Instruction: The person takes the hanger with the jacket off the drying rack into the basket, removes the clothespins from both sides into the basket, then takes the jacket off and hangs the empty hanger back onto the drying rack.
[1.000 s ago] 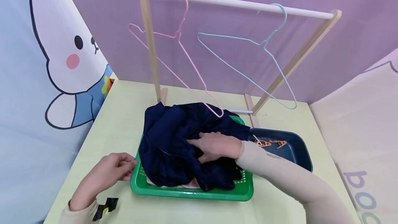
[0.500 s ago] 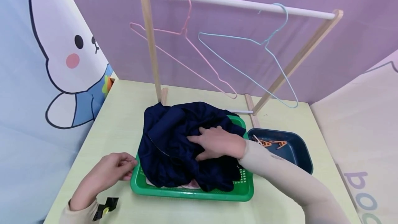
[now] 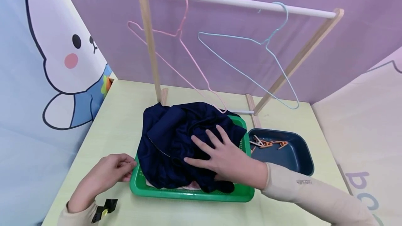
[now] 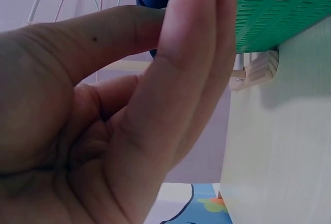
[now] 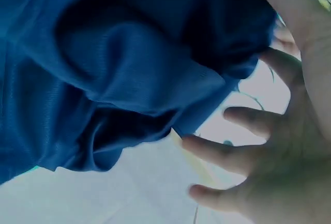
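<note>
A crumpled navy garment fills a green basket at the middle of the table. My right hand lies over the garment's right side with fingers spread and straight, gripping nothing; the right wrist view shows those fingers splayed beside the cloth. Curled fingers of my left hand pinch the basket's left rim. A bit of pink cloth peeks out under the garment.
A wooden rack with a white rail stands behind the basket and carries a pink hanger and a blue hanger. Right of the basket sits a dark blue tray holding orange pegs. A black clip lies near my left wrist.
My right hand has drawn back toward me over the garment and spread its fingers flat. The pink hanger has swung on the rail. My left hand has stayed at the basket rim.
</note>
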Tool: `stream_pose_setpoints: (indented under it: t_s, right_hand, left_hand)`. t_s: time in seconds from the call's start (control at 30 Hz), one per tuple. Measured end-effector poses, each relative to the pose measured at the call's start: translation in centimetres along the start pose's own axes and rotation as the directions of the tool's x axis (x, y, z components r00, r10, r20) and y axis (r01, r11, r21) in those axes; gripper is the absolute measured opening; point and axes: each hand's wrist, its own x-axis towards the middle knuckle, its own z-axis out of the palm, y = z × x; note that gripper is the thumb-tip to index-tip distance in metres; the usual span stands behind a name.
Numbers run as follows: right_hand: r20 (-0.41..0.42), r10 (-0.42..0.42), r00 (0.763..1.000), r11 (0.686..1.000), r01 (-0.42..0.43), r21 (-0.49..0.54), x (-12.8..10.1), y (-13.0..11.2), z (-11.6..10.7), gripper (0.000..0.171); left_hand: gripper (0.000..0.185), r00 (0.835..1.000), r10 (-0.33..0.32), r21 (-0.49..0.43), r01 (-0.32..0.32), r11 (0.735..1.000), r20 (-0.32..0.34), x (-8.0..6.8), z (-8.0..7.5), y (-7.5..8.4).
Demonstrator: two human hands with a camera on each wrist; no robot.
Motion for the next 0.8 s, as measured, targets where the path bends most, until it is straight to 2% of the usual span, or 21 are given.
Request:
stream_pose_setpoints:
  t_s: [0.1, 0.2, 0.4, 0.57, 0.8]
  right_hand:
    - [-0.034, -0.029, 0.999, 0.996, 0.026, -0.091, 1.5, 0.2, 0.8, 0.096]
    - [-0.033, -0.04, 0.999, 0.984, 0.034, -0.172, 3.2, 0.5, 1.7, 0.086]
    - [0.031, -0.048, 0.998, 0.956, 0.055, -0.289, 6.1, 0.6, 4.0, 0.059]
    - [0.1, -0.042, 0.994, 0.946, 0.072, -0.317, 7.3, 0.4, 4.7, 0.06]
    - [0.093, -0.021, 0.995, 0.958, 0.047, -0.282, 6.7, 0.2, 3.7, 0.06]
  left_hand:
    - [0.02, 1.0, 0.0, 0.008, 0.0, 1.0, -0.007, 0.0, 0.0, 0.0]
    - [0.02, 1.0, -0.001, 0.017, 0.002, 1.0, -0.012, 0.0, 0.0, 0.0]
    - [0.018, 1.0, 0.003, 0.029, -0.003, 1.0, -0.012, -0.2, 0.0, 0.2]
    - [0.017, 1.0, 0.018, 0.038, -0.018, 0.999, -0.006, -0.2, 0.0, 0.3]
    - [0.016, 1.0, 0.016, 0.019, -0.016, 1.0, -0.004, -0.2, 0.0, 0.2]
